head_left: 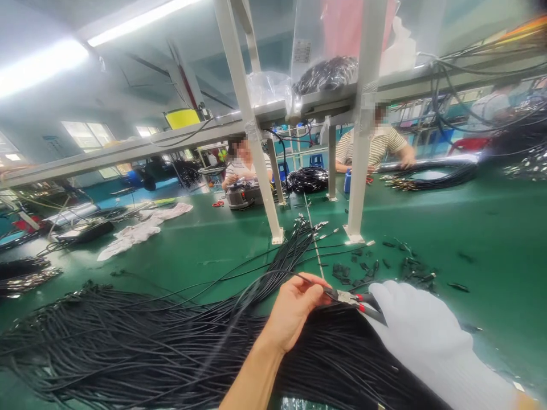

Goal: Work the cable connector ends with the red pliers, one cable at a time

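Note:
My bare left hand (299, 307) pinches a black cable (273, 273) near its end, thumb against the fingers. In a white glove, my right hand (423, 324) is wrapped round the black and red handles of a pair of pliers (346, 297). The pliers' jaws meet the cable end just beside my left fingertips; whether they are closed on it I cannot tell. Beneath both hands spreads a large heap of black cables (128, 341). A narrower bundle of cables (290, 245) runs away from me, with metal-coloured ends.
Small black cut pieces (412, 270) lie scattered on the green table (491, 228) at right. White shelf posts (359, 171) rise from the table ahead. Coiled cables (436, 173) and a crumpled white cloth (141, 228) lie farther off. Two people sit across the table.

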Available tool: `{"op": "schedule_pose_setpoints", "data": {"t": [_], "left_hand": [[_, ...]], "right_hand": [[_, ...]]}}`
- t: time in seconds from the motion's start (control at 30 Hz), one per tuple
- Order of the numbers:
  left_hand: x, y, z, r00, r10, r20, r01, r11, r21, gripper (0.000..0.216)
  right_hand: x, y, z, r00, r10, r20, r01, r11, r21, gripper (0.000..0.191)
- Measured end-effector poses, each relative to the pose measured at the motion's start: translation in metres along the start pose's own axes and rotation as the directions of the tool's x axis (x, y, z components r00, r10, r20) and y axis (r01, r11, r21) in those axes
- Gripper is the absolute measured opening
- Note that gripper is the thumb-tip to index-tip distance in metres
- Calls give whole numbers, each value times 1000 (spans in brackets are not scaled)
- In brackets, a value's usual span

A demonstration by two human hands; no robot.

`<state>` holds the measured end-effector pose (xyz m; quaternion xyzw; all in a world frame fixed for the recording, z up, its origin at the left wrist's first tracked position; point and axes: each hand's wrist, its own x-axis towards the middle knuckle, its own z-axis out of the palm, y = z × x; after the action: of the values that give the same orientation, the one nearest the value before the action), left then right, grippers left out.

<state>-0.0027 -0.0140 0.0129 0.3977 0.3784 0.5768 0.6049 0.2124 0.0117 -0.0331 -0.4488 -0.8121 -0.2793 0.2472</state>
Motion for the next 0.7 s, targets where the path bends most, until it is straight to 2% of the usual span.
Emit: {"op": "schedule_pose_setpoints", "data": {"t": [0.07, 0.3, 0.53, 0.7], "left_hand": [[0, 0, -1, 1000, 17, -15, -17, 1000, 25, 33], [4, -10, 2, 991, 70, -116, -66, 997, 41, 32], [2, -14, 8, 978, 124, -169, -116, 991, 61, 28], [-1, -17, 10, 963, 174, -206, -157, 983, 97, 23]], "right_hand": [[-1, 0, 1, 1000, 0, 16, 0, 1000, 12, 28], [3, -1, 1, 996, -14, -89, 12, 1000, -15, 31], [4, -5, -10, 992, 54, -111, -62, 996, -63, 30], [8, -4, -8, 990, 6, -141, -13, 999, -50, 32]]}}
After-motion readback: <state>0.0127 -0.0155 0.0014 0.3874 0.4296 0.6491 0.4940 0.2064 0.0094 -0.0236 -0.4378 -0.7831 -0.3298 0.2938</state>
